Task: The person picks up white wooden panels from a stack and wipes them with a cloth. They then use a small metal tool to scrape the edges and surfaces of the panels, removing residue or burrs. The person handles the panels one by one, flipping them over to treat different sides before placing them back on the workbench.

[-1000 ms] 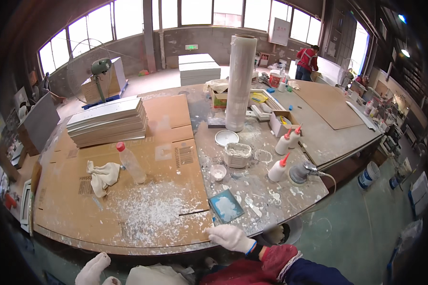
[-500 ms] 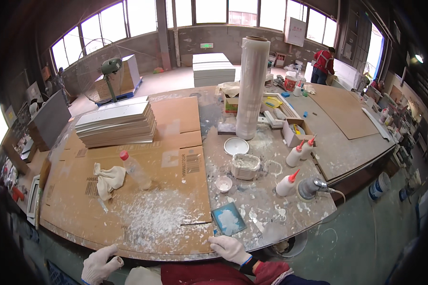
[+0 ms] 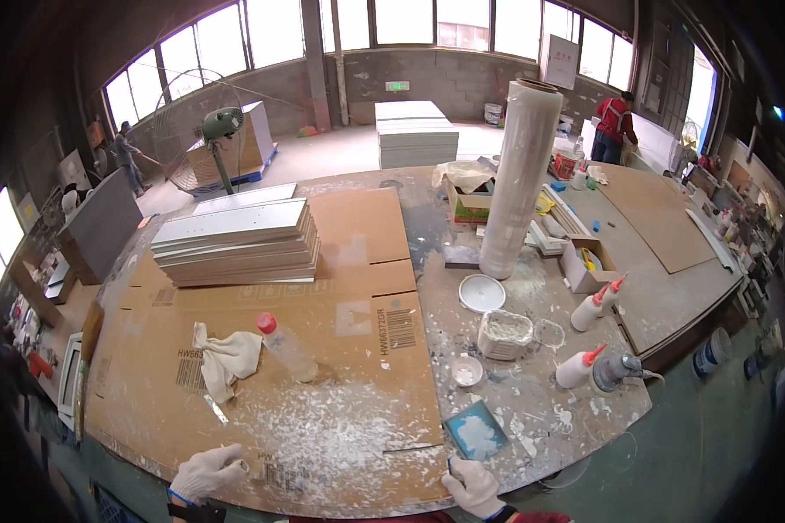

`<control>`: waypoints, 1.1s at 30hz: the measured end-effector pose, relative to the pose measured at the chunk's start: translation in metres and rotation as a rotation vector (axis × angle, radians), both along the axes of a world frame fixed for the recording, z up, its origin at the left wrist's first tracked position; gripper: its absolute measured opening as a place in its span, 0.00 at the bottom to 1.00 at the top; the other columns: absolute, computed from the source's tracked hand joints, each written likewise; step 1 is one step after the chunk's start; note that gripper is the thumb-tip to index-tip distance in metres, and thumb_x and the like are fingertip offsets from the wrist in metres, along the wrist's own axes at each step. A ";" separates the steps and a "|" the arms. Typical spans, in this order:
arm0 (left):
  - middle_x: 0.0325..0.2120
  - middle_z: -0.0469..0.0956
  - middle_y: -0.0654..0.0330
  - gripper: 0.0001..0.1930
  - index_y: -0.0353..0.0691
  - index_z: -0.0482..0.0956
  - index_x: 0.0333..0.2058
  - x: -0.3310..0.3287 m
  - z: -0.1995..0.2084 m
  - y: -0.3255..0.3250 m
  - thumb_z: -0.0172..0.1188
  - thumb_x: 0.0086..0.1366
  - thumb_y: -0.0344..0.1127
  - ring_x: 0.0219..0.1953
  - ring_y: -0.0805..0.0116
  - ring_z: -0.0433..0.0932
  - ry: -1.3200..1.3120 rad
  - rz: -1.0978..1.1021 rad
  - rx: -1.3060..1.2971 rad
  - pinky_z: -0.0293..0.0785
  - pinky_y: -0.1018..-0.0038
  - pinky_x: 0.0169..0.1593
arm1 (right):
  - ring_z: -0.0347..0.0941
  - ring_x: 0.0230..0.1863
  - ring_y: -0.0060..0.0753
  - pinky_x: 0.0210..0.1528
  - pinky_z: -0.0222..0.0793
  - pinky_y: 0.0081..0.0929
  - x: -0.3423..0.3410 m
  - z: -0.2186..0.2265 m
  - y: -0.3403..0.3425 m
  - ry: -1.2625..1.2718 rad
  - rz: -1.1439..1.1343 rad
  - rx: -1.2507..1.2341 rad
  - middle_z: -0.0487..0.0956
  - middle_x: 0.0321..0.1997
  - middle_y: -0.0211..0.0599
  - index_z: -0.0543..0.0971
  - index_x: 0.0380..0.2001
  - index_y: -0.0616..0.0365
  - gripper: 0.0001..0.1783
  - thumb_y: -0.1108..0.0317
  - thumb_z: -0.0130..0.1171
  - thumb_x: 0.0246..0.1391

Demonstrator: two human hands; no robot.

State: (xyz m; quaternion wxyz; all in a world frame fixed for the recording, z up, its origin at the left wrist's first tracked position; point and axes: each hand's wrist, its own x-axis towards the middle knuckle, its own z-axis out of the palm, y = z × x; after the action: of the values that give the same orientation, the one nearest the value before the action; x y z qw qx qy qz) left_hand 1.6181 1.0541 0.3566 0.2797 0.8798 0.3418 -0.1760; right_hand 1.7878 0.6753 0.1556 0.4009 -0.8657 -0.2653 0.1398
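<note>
My left hand (image 3: 208,473), in a white knit glove, is at the near edge of the flattened cardboard (image 3: 340,235), fingers stretched forward and apart from the thumb, holding nothing visible. My right hand (image 3: 475,490), gloved the same, is closed at the table edge. A small dark bit shows at its fingertips, too little to name. Just beyond it lies a blue square plate (image 3: 494,426) smeared with white paste. White flakes and dust (image 3: 340,444) cover the cardboard between my hands. A clear bottle with a red cap (image 3: 290,350) leans beside a crumpled white cloth (image 3: 231,357).
White panels (image 3: 235,248) are stacked at the far left. A tall film roll (image 3: 522,179) stands behind a tub of white paste (image 3: 506,333), a round lid (image 3: 481,294) and a small cup (image 3: 467,371). Red-tipped bottles (image 3: 576,370) and a grey sander (image 3: 615,370) are at right.
The whole view has shifted, with the table's things now farther right and lower. My left hand has come forward over the cardboard edge. My right hand stays near the blue plate.
</note>
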 end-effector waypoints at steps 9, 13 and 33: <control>0.34 0.78 0.50 0.22 0.44 0.76 0.40 -0.015 -0.069 0.092 0.52 0.59 0.56 0.41 0.49 0.76 0.151 -0.068 -0.182 0.70 0.61 0.43 | 0.74 0.34 0.52 0.33 0.68 0.45 -0.006 0.009 0.016 -0.181 0.033 -0.300 0.76 0.29 0.45 0.74 0.42 0.60 0.20 0.57 0.58 0.50; 0.50 0.76 0.52 0.24 0.33 0.72 0.54 -0.045 -0.136 0.113 0.60 0.62 0.40 0.54 0.65 0.73 -0.122 0.197 -0.575 0.66 0.72 0.58 | 0.74 0.35 0.49 0.35 0.70 0.43 -0.014 -0.002 0.011 -0.308 -0.015 -0.283 0.77 0.34 0.44 0.75 0.46 0.58 0.22 0.56 0.58 0.51; 0.39 0.77 0.48 0.21 0.42 0.74 0.44 -0.131 -0.107 0.135 0.56 0.59 0.50 0.44 0.48 0.76 -0.326 -0.257 -0.254 0.71 0.63 0.45 | 0.72 0.38 0.45 0.43 0.69 0.37 -0.043 0.029 0.044 -0.462 -0.386 -0.227 0.75 0.35 0.45 0.73 0.48 0.60 0.20 0.62 0.58 0.54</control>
State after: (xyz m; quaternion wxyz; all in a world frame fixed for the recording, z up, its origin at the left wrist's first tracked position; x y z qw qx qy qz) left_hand 1.4873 1.1889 0.2494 0.4147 0.8907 0.1523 -0.1074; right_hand 1.7449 0.7197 0.1842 0.2498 -0.9480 -0.1631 -0.1105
